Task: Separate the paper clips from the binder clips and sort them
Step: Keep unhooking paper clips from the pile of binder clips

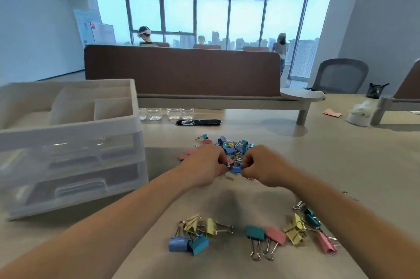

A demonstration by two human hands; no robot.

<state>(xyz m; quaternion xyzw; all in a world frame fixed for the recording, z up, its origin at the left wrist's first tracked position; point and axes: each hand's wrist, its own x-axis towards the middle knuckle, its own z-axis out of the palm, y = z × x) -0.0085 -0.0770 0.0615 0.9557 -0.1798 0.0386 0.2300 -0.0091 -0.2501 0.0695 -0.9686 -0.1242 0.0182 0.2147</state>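
A mixed heap of small coloured binder clips and metal clips (235,145) lies mid-table. At its near edge my left hand (205,165) and my right hand (261,165) face each other with curled fingers, both pinching a small blue binder clip (235,169) between them. Closer to me lie larger binder clips: a blue, teal and yellow cluster (193,234), a teal and pink pair (264,236), and yellow, teal and pink ones (306,227) by my right forearm. A few pink clips (185,156) sit left of my left hand.
A white plastic drawer organiser (68,142) with an open compartment tray on top stands at the left. Clear bottles (167,114) and a black cable port (197,122) lie behind the heap. A brown desk divider (181,69) closes the back. A white object (359,115) sits far right.
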